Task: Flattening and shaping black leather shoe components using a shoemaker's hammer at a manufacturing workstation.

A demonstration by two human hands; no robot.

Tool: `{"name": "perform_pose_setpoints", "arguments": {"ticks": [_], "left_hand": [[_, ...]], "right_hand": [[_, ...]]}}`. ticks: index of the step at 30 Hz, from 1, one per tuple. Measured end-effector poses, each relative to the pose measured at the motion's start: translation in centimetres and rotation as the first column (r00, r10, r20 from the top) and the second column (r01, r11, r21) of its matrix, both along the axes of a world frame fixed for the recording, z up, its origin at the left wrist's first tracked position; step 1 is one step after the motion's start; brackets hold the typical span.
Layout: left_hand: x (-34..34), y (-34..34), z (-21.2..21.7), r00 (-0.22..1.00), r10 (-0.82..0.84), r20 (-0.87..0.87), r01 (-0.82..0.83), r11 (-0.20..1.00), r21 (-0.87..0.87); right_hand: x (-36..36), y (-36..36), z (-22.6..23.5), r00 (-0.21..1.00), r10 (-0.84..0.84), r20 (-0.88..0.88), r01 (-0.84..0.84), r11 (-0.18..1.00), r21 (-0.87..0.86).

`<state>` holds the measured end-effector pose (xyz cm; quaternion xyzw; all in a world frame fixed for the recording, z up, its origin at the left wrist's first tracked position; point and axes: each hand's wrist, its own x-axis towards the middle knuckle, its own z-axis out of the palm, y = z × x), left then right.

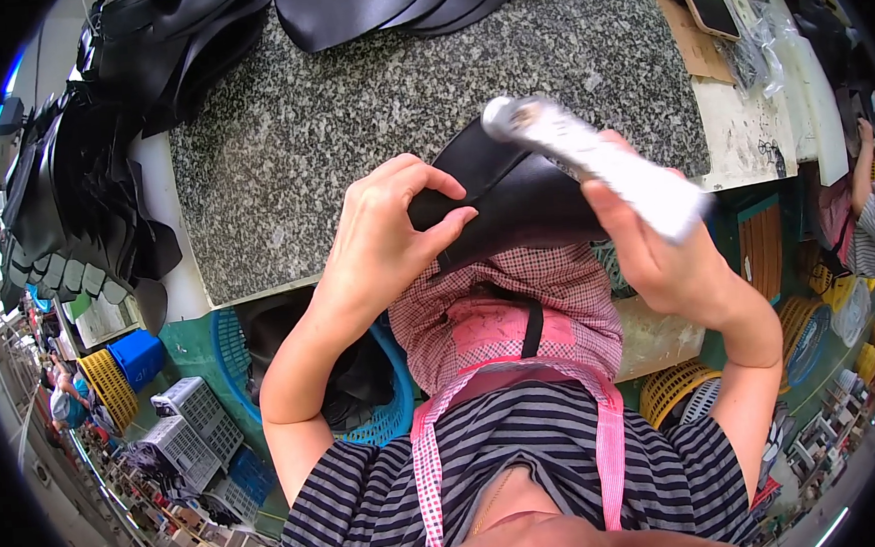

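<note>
hands are up in front of a pink checked apron [520, 314]. left hand [385, 242] pinches a black leather piece [513, 194] tight, just over the table edge. right hand [667, 254] is wrapped around a white tool [601, 163] touching it. behind lies a speckled stone table [347, 109], then black leather stacks [82, 195].

Smooth black leather piece [513, 194] over speckled granite slab [347, 109].

We are seeing a black curved leather piece [513, 194] being held just above the counter's near edge, and a white-wrapped cylindrical tool [591, 159] lying slantwise across its top.
</note>
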<state>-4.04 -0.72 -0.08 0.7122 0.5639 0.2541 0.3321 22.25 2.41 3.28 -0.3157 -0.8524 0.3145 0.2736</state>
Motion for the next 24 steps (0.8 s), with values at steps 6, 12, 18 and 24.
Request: {"name": "perform_pose_setpoints", "arguments": {"ticks": [6,12,18,24], "left_hand": [[0.0,-1.0,-1.3,0.998,-0.052,-0.019,0.055,0.978,0.200],[1.5,-2.5,-3.1,0.977,0.134,-0.164,-0.023,0.836,0.549],[6.1,-1.4,-3.8,0.934,0.352,-0.067,-0.266,0.806,0.528],[5.6,-0.8,-2.9,0.947,0.319,-0.040,-0.271,0.860,0.433]], "right_hand": [[-0.5,-2.6,-2.6,0.979,-0.017,0.203,0.101,0.907,-0.410],[-0.5,-0.7,-2.2,0.982,-0.039,0.186,0.105,0.928,-0.358],[-0.9,0.7,0.0,0.984,-0.175,0.037,0.178,0.962,-0.205],[-0.3,0.5,-4.2,0.977,-0.191,0.091,0.208,0.947,-0.247]]}}
